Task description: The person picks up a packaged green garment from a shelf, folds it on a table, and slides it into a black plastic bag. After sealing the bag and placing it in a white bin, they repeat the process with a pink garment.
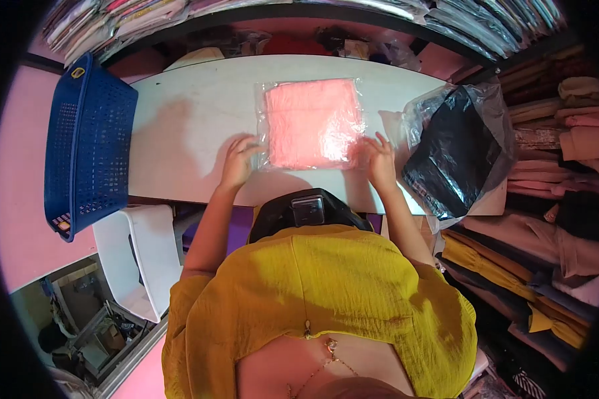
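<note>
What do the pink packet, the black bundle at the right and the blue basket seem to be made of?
The pink packet looks like folded cloth under thin, glossy clear plastic, judging by the glare and crinkled edges. The black bundle is probably matt fabric, softly creased, in loose transparent plastic; its fibre is unclear. The blue basket appears smooth, hard moulded plastic, given its regular holes.

Blue basket [93, 133], perhaps a white chair [156, 246], folded clothes [536, 171]

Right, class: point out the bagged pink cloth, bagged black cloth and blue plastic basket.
Bagged pink cloth [311, 124], head view: middle of upper face.
Bagged black cloth [454, 151], head view: fabric's middle.
Blue plastic basket [101, 136], head view: perforated wall.
</note>
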Action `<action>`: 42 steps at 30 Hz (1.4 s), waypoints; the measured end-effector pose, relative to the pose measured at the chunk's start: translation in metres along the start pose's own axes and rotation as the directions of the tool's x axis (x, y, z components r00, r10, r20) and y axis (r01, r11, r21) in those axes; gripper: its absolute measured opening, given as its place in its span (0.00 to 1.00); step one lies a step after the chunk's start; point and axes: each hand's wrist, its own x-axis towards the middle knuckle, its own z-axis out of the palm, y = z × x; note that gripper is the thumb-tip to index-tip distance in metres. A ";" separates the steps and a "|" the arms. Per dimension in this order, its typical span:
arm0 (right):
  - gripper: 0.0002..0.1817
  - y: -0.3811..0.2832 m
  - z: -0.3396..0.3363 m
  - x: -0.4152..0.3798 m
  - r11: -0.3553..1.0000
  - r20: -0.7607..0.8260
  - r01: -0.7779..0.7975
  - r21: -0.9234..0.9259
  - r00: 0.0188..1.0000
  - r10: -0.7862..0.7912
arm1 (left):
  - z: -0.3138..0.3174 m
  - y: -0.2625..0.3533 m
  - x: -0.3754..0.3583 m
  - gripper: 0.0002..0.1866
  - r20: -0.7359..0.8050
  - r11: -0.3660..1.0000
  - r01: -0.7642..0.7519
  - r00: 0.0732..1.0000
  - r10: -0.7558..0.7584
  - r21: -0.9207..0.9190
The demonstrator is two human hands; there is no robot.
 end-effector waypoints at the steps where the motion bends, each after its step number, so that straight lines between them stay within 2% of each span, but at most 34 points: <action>1: 0.19 -0.004 -0.001 0.004 1.000 0.090 -0.018 -0.003 0.996 0.019 | 0.006 0.001 0.006 0.21 -0.065 0.999 -0.033 0.997 0.033 -0.005; 2: 0.19 -0.014 0.002 0.006 1.000 0.096 -0.020 -0.003 0.995 0.020 | 0.015 0.006 0.008 0.21 -0.062 1.000 -0.028 0.998 0.028 -0.008; 4: 0.28 -0.051 0.009 0.018 0.986 0.039 0.153 -0.068 0.988 -0.150 | 0.021 0.050 0.027 0.23 0.000 0.975 -0.221 0.975 0.221 -0.016; 5: 0.30 -0.057 0.019 0.020 0.976 0.118 0.216 -0.034 0.970 -0.211 | 0.029 0.055 0.029 0.23 -0.005 0.975 -0.221 0.975 0.221 -0.021; 7: 0.34 -0.055 0.040 0.022 0.956 0.215 0.292 -0.010 0.935 -0.283 | 0.045 0.056 0.031 0.32 0.348 0.962 -0.263 0.911 0.223 0.071; 8: 0.34 -0.049 0.040 0.021 0.956 0.216 0.294 -0.015 0.934 -0.284 | 0.045 0.049 0.030 0.32 0.344 0.962 -0.264 0.912 0.225 0.068; 10: 0.37 -0.042 0.028 0.019 0.973 0.231 0.076 -0.216 0.973 -0.025 | 0.035 0.025 0.025 0.36 0.411 0.963 0.030 0.900 -0.143 0.269; 11: 0.41 -0.041 0.021 0.018 0.951 0.220 -0.002 -0.309 0.973 0.073 | 0.035 0.013 0.014 0.39 0.280 0.941 0.112 0.937 -0.207 0.320; 12: 0.41 -0.025 0.028 0.014 0.951 0.218 -0.001 -0.309 0.973 0.072 | 0.038 -0.008 0.006 0.39 0.279 0.940 0.111 0.938 -0.206 0.321; 14: 0.41 0.016 0.051 0.000 0.965 -0.171 -0.101 0.241 0.975 0.144 | 0.043 -0.043 -0.008 0.40 -0.060 0.981 0.170 0.984 -0.165 0.090; 15: 0.41 0.017 0.050 -0.003 0.964 -0.169 -0.101 0.244 0.975 0.145 | 0.030 -0.024 -0.009 0.39 -0.136 0.979 0.193 0.974 -0.183 0.065; 16: 0.37 0.016 0.048 -0.008 0.803 -0.088 -0.301 0.514 0.913 0.398 | 0.032 -0.023 -0.014 0.39 -0.134 0.979 0.194 0.974 -0.184 0.069; 17: 0.33 0.014 0.046 -0.012 0.532 0.058 -0.448 0.718 0.801 0.596 | 0.035 -0.023 -0.018 0.36 -0.026 0.935 0.316 0.946 -0.324 -0.161; 18: 0.33 0.013 0.042 -0.014 0.532 0.055 -0.445 0.720 0.801 0.596 | 0.039 -0.026 -0.021 0.33 0.109 0.822 0.436 0.897 -0.428 -0.367; 19: 0.28 0.012 0.038 -0.016 0.396 0.199 -0.508 0.765 0.771 0.605 | 0.044 -0.030 -0.024 0.33 0.105 0.823 0.432 0.899 -0.425 -0.368; 20: 0.22 0.013 0.034 -0.017 0.253 0.343 -0.570 0.782 0.732 0.589 | 0.049 -0.034 -0.028 0.29 0.237 0.680 0.480 0.874 -0.424 -0.554; 21: 0.17 0.013 0.033 -0.017 0.255 0.339 -0.526 0.811 0.778 0.529 | 0.047 -0.032 -0.029 0.26 0.364 0.491 0.525 0.846 -0.390 -0.695; 22: 0.17 0.015 0.030 -0.019 0.255 0.342 -0.528 0.810 0.778 0.527 | 0.045 -0.031 -0.030 0.26 0.363 0.489 0.526 0.845 -0.393 -0.695; 24: 0.15 0.014 0.020 -0.022 0.577 0.160 -0.269 0.771 0.959 0.234 | 0.037 -0.024 -0.031 0.21 0.104 0.823 0.321 0.945 -0.309 -0.469; 25: 0.14 0.001 0.005 -0.016 0.709 0.099 -0.163 0.686 0.986 0.131 | 0.033 -0.025 -0.034 0.21 0.109 0.821 0.324 0.944 -0.311 -0.470; 26: 0.14 0.004 0.006 -0.019 0.710 0.100 -0.167 0.684 0.986 0.136 | 0.027 -0.026 -0.035 0.20 0.086 0.900 0.187 0.982 -0.166 -0.393; 27: 0.14 0.012 0.007 -0.023 0.628 0.183 -0.222 0.745 0.975 0.128 | 0.024 -0.026 -0.034 0.20 0.075 0.949 0.035 0.997 -0.012 -0.312; 28: 0.14 0.024 0.009 -0.027 0.541 0.262 -0.279 0.793 0.959 0.111 | 0.023 -0.025 -0.033 0.20 0.079 0.948 0.030 0.997 -0.005 -0.317; 29: 0.12 0.044 0.018 -0.038 0.469 0.398 -0.454 0.757 0.891 0.220 | 0.022 -0.024 -0.033 0.18 0.055 0.958 -0.046 0.996 0.064 -0.283; 30: 0.12 0.043 0.014 -0.037 0.471 0.396 -0.455 0.756 0.890 0.225 | 0.021 -0.022 -0.032 0.17 0.034 0.962 -0.119 0.991 0.131 -0.245; 32: 0.08 0.023 -0.004 -0.029 0.671 0.204 -0.163 0.723 0.979 0.018 | 0.010 -0.019 -0.018 0.15 -0.033 0.967 -0.193 0.981 0.190 -0.164; 33: 0.08 0.009 -0.008 -0.027 0.670 0.207 -0.169 0.723 0.978 0.024 | 0.007 -0.019 -0.015 0.14 -0.095 0.963 -0.259 0.963 0.251 -0.074; 34: 0.07 -0.005 -0.011 -0.024 0.742 0.158 -0.127 0.658 0.987 0.029 | 0.006 -0.021 -0.018 0.14 -0.090 0.963 -0.259 0.964 0.252 -0.078; 36: 0.06 -0.006 -0.007 -0.026 0.808 0.107 -0.086 0.583 0.994 0.029 | 0.008 -0.027 -0.022 0.11 0.158 0.965 0.076 0.987 -0.036 -0.250; 38: 0.07 0.010 0.010 -0.031 0.884 0.092 0.084 0.460 0.986 -0.141 | 0.013 -0.031 -0.021 0.10 0.155 0.948 0.033 0.988 0.018 -0.317; 39: 0.07 0.006 0.009 -0.030 0.883 0.093 0.086 0.461 0.985 -0.144 | 0.016 -0.034 -0.022 0.09 0.151 0.924 -0.007 0.986 0.070 -0.382; 40: 0.07 0.000 0.009 -0.031 0.850 0.125 -0.067 0.523 0.992 0.001 | 0.022 -0.039 -0.023 0.09 0.152 0.925 -0.005 0.986 0.068 -0.380; 41: 0.07 -0.005 0.010 -0.031 0.789 0.167 -0.216 0.576 0.975 0.145 | 0.027 -0.043 -0.024 0.06 0.158 0.857 0.138 0.985 -0.067 -0.497; 42: 0.07 -0.006 0.018 -0.033 0.788 0.166 -0.219 0.576 0.975 0.150 | 0.031 -0.046 -0.025 0.05 0.182 0.752 0.267 0.964 -0.196 -0.603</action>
